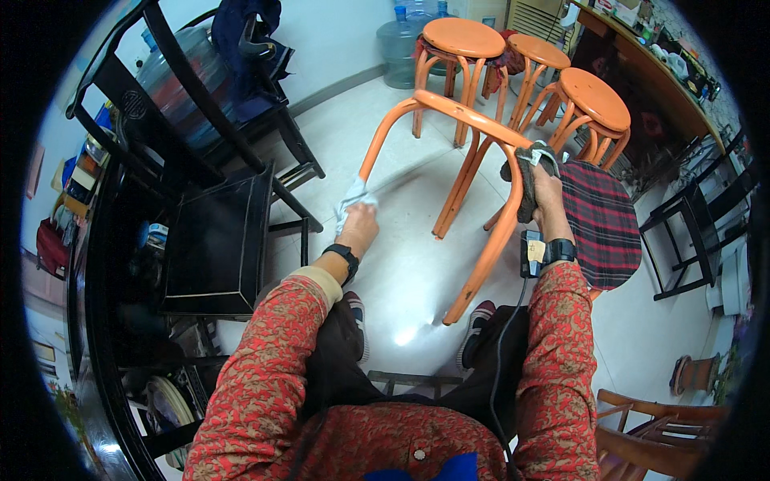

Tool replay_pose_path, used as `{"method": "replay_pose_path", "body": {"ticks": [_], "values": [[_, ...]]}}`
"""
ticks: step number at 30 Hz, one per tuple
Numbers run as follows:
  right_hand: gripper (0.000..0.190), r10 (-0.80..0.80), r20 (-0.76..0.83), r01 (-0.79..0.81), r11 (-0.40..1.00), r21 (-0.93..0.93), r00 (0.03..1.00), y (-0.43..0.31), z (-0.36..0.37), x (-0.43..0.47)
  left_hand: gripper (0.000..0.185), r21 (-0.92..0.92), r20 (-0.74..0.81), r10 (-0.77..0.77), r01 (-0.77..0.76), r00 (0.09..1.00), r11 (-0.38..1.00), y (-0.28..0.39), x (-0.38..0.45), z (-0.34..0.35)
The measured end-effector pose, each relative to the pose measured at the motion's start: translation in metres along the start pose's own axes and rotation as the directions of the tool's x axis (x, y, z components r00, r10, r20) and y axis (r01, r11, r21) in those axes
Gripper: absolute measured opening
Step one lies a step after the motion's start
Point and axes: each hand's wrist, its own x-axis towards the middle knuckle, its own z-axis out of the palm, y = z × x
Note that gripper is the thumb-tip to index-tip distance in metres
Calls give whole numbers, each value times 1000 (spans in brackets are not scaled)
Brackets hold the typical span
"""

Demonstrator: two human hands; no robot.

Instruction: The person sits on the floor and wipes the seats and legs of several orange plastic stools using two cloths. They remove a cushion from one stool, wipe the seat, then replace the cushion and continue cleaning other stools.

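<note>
An orange stool (469,114) stands tilted on the floor before me, its thick seat edge seen side-on and its legs pointing toward me. My left hand (360,225) is closed around a pale cloth (355,195), which wraps the lower part of the stool's left leg. My right hand (546,193) grips a dark grey-brown cloth (527,180) against the stool's frame at the right bend. Just beside that hand lies a red-and-black plaid stool cover (601,225). A small dark device (533,254) with a cable sits by my right wrist.
Several orange round stools (463,38) stand at the back, near large blue water bottles (400,51). A black wooden chair (219,240) is close on the left. A desk with clutter (656,66) stands back right, a brown wooden chair (662,433) lower right.
</note>
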Motion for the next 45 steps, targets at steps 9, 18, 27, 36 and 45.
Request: {"method": "replay_pose_path", "body": {"ticks": [9, 18, 27, 36, 45], "values": [[48, 15, -90, -12, 999, 32, 996, 3, -2, 12, 28, -578, 563, -246, 589, 789, 565, -75, -3, -13], [42, 5, 187, 6, 998, -58, 982, -4, 11, -14, 32, -997, 69, -875, 49, 479, -51, -141, 25, -30], [41, 2, 363, 78, 976, -204, 932, -3, 16, -26, 31, -919, 344, -298, 256, 890, -299, -150, 9, -45], [27, -94, 323, 149, 977, -152, 942, -9, 34, -36, 39, -820, 319, -166, 183, 933, -543, -131, -2, -45], [22, -379, -61, 365, 916, -170, 923, 4, 59, -12, 36, -814, 466, -349, 239, 813, -529, -128, -5, -81]]}}
